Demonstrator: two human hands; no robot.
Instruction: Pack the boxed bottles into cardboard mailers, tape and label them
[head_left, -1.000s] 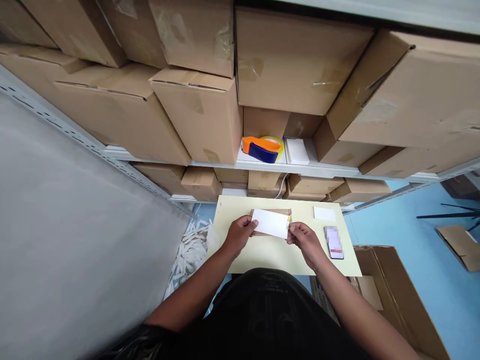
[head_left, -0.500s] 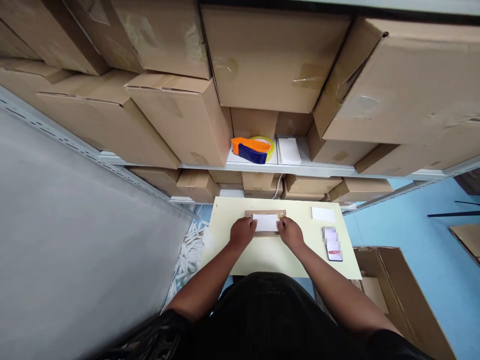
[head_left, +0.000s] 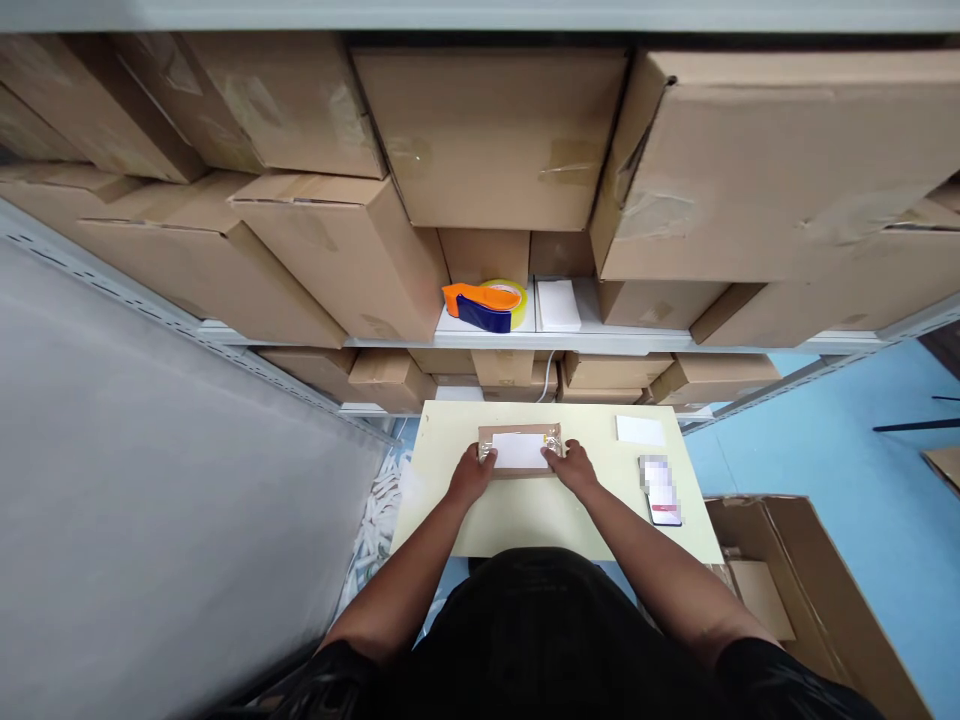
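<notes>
A small brown cardboard box (head_left: 517, 474) lies flat on the pale yellow table (head_left: 525, 520), with shiny clear tape at both ends. On its top rests a white label (head_left: 519, 450) with a small yellow mark near its right edge. My left hand (head_left: 472, 474) grips the left end of the box, its thumb on the label's lower left corner. At the other end, my right hand (head_left: 573, 466) holds the box with the thumb on the label's right edge and the fingers around the side. The fingers' undersides are hidden.
Right of the box lie a stack of white labels (head_left: 640, 430) and a phone (head_left: 660, 490). An orange and blue tape dispenser (head_left: 484, 306) sits on the shelf (head_left: 450, 340) among cardboard boxes. A large open carton (head_left: 810, 560) stands right of the table; crumpled white strips (head_left: 377, 515) lie left.
Both hands have gone from pinching the label's side edges to holding the box ends, thumbs on the label. The label now lies on the box. The view has shifted slightly.
</notes>
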